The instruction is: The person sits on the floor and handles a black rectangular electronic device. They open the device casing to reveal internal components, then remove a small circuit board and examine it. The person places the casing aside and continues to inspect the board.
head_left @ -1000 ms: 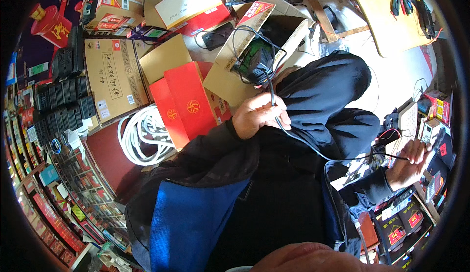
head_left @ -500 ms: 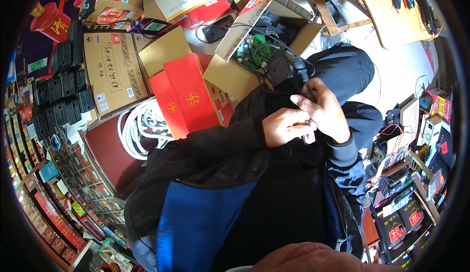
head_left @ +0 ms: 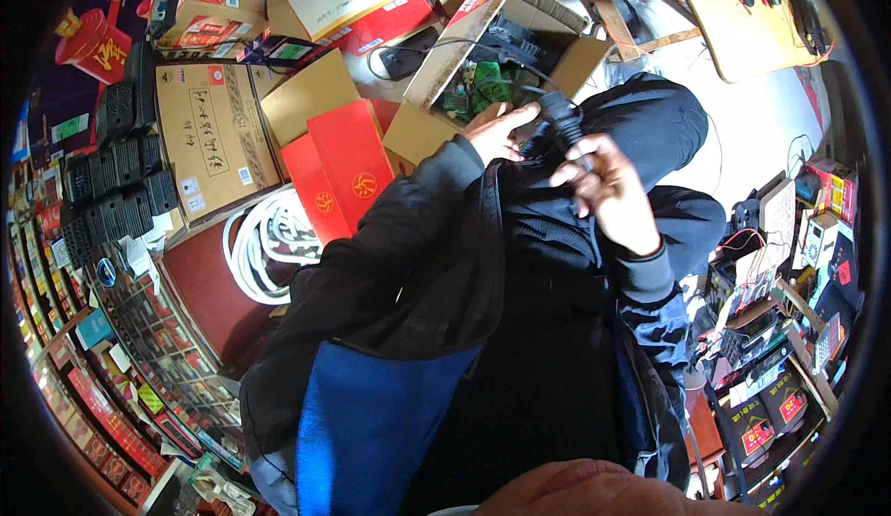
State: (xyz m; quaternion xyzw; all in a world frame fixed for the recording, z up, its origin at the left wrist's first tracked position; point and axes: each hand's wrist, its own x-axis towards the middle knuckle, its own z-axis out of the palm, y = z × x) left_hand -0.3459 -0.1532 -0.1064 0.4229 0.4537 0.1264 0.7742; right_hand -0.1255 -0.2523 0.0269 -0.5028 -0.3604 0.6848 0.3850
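Note:
My right hand (head_left: 608, 187) is closed around a black, ribbed cylindrical piece (head_left: 562, 119) with a thin dark cord looping from its upper end. I cannot tell its exact kind. To its left, my left hand (head_left: 501, 132) has its fingers bent beside a dark thing at the near rim of an open cardboard box (head_left: 422, 131); what the fingers hold is mostly hidden. Inside the box lie green circuit boards (head_left: 484, 84) and black parts. Both hands are above my lap, close to my black-trousered knees (head_left: 650, 131).
A red box (head_left: 336, 168) and a taped carton (head_left: 213, 135) stand left of the open box. Coiled white hose (head_left: 255, 256) lies nearer me. A yellow wooden tabletop (head_left: 742, 24) with tools is at upper right. Shelves with electronics (head_left: 770, 330) fill the right side.
My hands, close together before, are now apart. The left hand has moved up and left toward the box, while the right keeps hold of the black ribbed piece, now more fully exposed.

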